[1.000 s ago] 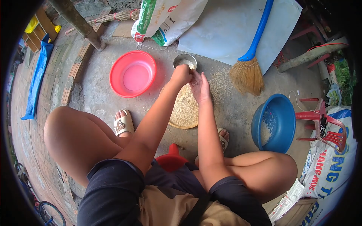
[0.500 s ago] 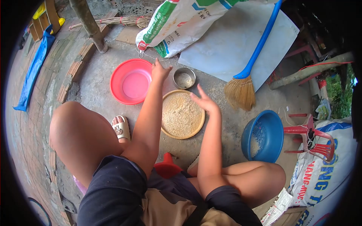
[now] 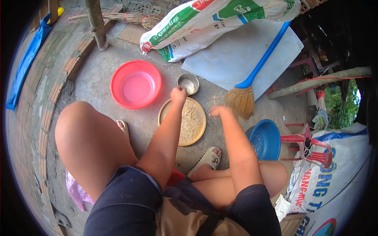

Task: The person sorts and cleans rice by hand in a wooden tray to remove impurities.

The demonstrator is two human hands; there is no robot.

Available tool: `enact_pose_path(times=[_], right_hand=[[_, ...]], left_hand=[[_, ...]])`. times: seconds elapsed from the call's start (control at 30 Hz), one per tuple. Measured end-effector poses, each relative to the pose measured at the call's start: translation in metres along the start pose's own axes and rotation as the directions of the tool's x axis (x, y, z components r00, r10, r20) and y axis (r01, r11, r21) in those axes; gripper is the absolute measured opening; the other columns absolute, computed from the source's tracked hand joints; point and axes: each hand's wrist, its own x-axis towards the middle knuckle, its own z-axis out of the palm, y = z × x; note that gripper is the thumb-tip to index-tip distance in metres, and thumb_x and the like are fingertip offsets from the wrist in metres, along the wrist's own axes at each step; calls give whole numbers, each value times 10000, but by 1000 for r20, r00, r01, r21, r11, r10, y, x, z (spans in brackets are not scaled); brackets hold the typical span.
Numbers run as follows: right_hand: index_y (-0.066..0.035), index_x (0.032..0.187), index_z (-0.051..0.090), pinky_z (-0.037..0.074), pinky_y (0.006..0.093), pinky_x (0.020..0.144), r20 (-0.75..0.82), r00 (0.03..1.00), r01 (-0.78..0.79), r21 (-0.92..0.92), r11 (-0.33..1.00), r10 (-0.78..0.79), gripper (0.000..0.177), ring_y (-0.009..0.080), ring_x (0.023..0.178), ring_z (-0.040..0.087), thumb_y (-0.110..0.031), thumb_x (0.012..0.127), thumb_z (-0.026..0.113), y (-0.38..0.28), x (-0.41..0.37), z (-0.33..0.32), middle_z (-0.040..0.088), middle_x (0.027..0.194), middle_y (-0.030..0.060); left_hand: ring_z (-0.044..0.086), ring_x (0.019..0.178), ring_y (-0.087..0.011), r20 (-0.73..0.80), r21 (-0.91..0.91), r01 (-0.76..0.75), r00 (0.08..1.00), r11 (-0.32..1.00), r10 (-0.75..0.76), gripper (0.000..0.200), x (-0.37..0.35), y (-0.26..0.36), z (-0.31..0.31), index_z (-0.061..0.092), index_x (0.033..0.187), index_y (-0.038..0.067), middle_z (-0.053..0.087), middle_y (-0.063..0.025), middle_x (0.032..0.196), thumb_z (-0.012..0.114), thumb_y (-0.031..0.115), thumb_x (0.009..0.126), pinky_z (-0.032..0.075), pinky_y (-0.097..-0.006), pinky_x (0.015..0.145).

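Note:
My left hand (image 3: 178, 96) is over the far rim of a round tray (image 3: 162, 131), close beside a small metal bowl (image 3: 199, 87). Its fingers are curled closed; whether they touch the bowl or hold anything is hidden. Pale, coarse meal (image 3: 191, 124) covers the tray, and some lies in the bowl. My right hand (image 3: 219, 111) hovers just right of the tray with its fingers folded in, and I cannot see what, if anything, is inside. A pink basin (image 3: 118, 88) sits left of the metal bowl.
A straw broom (image 3: 241, 103) with a blue handle leans over a grey sheet (image 3: 220, 59). On the right are a blue basin (image 3: 271, 137), a red stool (image 3: 307, 141) and a printed sack (image 3: 327, 177). Another sack (image 3: 189, 35) lies at the back. Brick edging (image 3: 71, 65) runs along the left.
Both hands have gone from spread fingers to closed ones. The left has come nearer the tray's far rim, and the right has dropped lower beside the tray. The view has shifted slightly.

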Motion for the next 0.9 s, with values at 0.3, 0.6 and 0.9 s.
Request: enact_pose_path(times=[0.3,0.6,0.9], right_hand=[[-91,1018,638,483,399,812,-334,943,90,274,958,7,263,320,940,602,-204,781,641,-34,6,68,636,974,169],[12,914,571,461,417,801,-730,671,479,296,827,-127,197,346,930,572,-69,748,640,-84,24,148,581,962,201],[-38,863,626,490,328,681,-709,695,641,685,347,117,99,213,712,624,-89,779,639,-121,37,64,644,810,106]], left_hand=[[647,880,-353,246,345,169,933,923,-262,236,-74,-97,-9,686,864,-25,652,-250,881,550,106,723,494,-404,804],[668,638,-262,210,-115,343,926,932,-315,232,-32,-63,8,666,857,-20,666,-190,725,519,126,751,520,-348,665],[608,846,-259,616,-460,660,719,593,-323,306,-56,-74,-10,536,1074,-2,601,-176,1000,379,217,929,522,-400,786]])
